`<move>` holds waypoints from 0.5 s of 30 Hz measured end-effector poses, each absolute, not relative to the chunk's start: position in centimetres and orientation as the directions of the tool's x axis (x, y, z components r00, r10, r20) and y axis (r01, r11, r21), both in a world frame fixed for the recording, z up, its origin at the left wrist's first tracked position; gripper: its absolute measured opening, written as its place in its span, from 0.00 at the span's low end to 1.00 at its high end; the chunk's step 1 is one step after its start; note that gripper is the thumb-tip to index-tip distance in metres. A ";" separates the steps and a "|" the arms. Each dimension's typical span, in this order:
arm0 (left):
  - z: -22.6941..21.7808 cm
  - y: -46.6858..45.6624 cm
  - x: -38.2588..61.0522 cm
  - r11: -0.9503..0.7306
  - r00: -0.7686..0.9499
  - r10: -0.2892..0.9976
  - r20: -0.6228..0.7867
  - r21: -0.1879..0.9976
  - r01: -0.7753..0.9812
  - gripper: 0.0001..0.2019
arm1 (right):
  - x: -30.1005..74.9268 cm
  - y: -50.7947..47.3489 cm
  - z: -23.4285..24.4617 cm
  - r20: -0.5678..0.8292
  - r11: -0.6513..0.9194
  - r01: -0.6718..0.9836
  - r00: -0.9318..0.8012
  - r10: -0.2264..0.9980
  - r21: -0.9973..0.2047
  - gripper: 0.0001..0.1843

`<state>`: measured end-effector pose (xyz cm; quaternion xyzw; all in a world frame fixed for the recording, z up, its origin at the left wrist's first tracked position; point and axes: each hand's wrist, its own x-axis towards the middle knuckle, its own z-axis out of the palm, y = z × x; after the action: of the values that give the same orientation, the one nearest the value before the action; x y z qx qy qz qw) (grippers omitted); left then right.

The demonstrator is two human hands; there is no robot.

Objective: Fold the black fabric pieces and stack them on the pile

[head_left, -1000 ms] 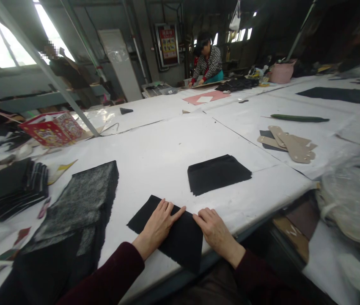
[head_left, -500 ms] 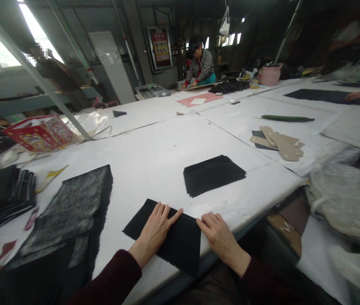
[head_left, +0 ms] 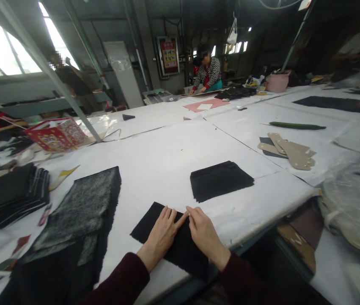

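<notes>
A black fabric piece [head_left: 192, 254] lies at the table's near edge, its lower right corner reaching over that edge. My left hand [head_left: 163, 226] rests flat on it, fingers stretched forward and thumb pointing right. Close beside that thumb tip, over the fabric's far edge, my right hand [head_left: 203, 233] has its thumb and fingers pinched together. Whether cloth or something small is in the pinch, I cannot make out. Beyond my hands lies a small stack of black fabric pieces [head_left: 221, 180]. To the left is a larger pile of black and speckled grey fabric [head_left: 84, 203].
The white-covered table [head_left: 154, 161] stretches far back. Beige templates [head_left: 290, 152] and a long green cucumber-like object [head_left: 297, 126] lie at right. More folded black fabric [head_left: 11, 190] and a red patterned bag [head_left: 57, 133] are at left. Co-workers stand around; one person [head_left: 208, 74] bends over the far side.
My right hand has moved left from the fabric's right corner to beside my left thumb, its fingers now pinched. My left hand stays flat on the fabric. The camera view has shifted slightly.
</notes>
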<state>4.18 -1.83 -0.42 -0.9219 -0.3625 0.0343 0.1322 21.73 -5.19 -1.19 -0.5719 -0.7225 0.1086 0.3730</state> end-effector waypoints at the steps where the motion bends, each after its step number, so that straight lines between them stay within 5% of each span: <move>1: -0.6 -1.8 4.1 -0.695 0.726 0.686 0.039 -0.261 0.670 0.36 | 21.1 -5.1 -2.0 0.402 0.312 0.804 -0.100 0.910 -0.506 0.22; 6: -1.1 -2.0 3.8 -0.698 0.724 0.688 0.051 -0.228 0.679 0.30 | 20.1 -5.5 -4.1 0.352 0.292 0.944 -0.225 0.909 -0.151 0.21; 15: -0.2 -0.8 1.7 -0.663 0.687 0.727 -0.016 -0.277 0.696 0.28 | 22.1 -6.9 -2.2 0.301 0.308 0.951 -0.293 0.907 0.000 0.26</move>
<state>1.67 -0.84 -0.24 -0.9097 -0.3909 0.0627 0.1252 22.14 -6.90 -2.20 -0.5814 -0.7992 -0.0896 0.1233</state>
